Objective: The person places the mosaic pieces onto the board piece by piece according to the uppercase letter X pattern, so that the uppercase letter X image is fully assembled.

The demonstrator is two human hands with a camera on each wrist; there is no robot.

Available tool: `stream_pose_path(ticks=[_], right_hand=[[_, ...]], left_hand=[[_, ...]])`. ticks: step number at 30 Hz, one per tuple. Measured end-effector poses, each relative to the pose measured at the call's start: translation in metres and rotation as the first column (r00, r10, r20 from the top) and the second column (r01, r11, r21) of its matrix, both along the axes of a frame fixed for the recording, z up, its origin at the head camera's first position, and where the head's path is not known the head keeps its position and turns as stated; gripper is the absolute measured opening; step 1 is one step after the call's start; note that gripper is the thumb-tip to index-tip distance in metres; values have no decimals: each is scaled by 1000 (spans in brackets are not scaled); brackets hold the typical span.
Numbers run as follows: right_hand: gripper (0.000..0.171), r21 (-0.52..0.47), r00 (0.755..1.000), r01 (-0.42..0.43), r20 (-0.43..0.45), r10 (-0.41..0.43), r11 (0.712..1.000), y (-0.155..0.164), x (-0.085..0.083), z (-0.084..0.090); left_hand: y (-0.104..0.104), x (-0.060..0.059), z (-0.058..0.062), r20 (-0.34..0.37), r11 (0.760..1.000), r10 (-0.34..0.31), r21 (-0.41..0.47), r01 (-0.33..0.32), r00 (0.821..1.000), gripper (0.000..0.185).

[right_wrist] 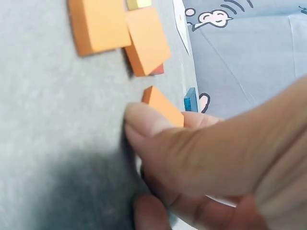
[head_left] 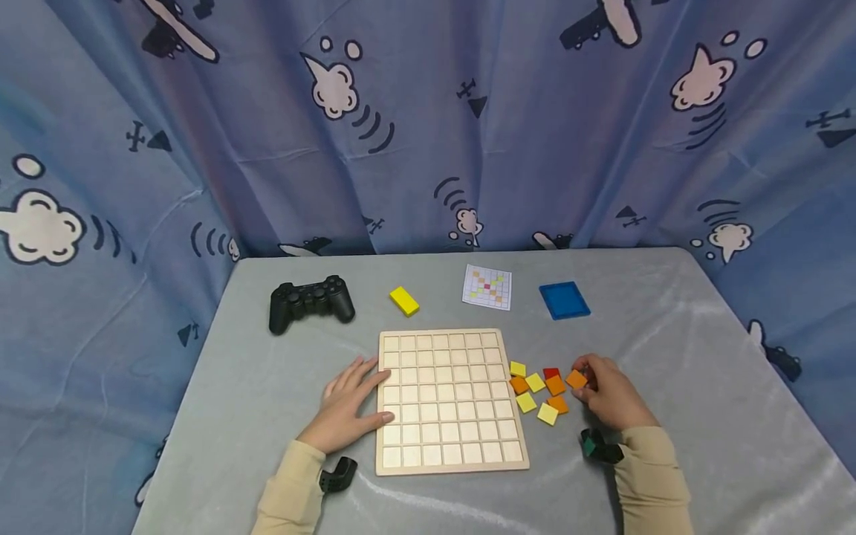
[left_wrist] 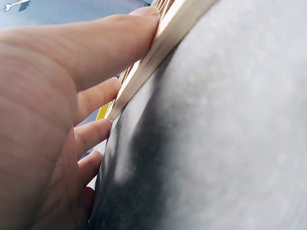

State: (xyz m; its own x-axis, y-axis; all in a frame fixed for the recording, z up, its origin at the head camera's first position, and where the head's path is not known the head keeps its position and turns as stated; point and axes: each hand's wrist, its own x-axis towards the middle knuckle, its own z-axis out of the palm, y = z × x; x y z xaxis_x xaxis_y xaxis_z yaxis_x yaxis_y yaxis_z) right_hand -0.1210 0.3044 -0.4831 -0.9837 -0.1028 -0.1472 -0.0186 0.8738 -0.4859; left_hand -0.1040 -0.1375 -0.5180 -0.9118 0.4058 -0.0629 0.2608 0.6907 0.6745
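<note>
While the right hand point(head_left: 611, 397) pinches an orange tile point(head_left: 576, 380) just right of the grid board point(head_left: 449, 401), steadied by the flat, spread left hand point(head_left: 348, 409), the tile may slip from those fingers.

Pattern card point(head_left: 487, 287) colours too small; right hand point(head_left: 610, 400) hides orange tile's point(head_left: 576, 380) edge.
</note>
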Motion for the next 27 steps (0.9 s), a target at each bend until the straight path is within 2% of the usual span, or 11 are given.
stream_pose_path(ticks=[6,14,19,21,24,27], right_hand=[[27,9,999,-11,-45,11,1000,0,0,5],[16,-2,997,-15,-74,15,1000,-3,-1,12],[10,-33,995,-16,-97,13,999,-10,-9,28],[10,-43,993,-34,-116,29,998,-16,-14,35],[13,-51,985,-82,-153,73,995,-27,-21,47],[17,-52,973,-141,-190,128,989,-42,-28,55]], left_hand=[[0,-1,-1,-17,1000,-4,14,4,1000,69],[2,-1,-4,-46,1000,-2,16,3,999,68],[2,0,-6,-84,996,50,80,-43,995,61],[1,-1,-8,-118,988,104,124,-89,988,55],[-1,-2,-12,-193,970,181,196,-143,964,49],[-3,-3,-14,-250,966,199,211,-147,948,51]])
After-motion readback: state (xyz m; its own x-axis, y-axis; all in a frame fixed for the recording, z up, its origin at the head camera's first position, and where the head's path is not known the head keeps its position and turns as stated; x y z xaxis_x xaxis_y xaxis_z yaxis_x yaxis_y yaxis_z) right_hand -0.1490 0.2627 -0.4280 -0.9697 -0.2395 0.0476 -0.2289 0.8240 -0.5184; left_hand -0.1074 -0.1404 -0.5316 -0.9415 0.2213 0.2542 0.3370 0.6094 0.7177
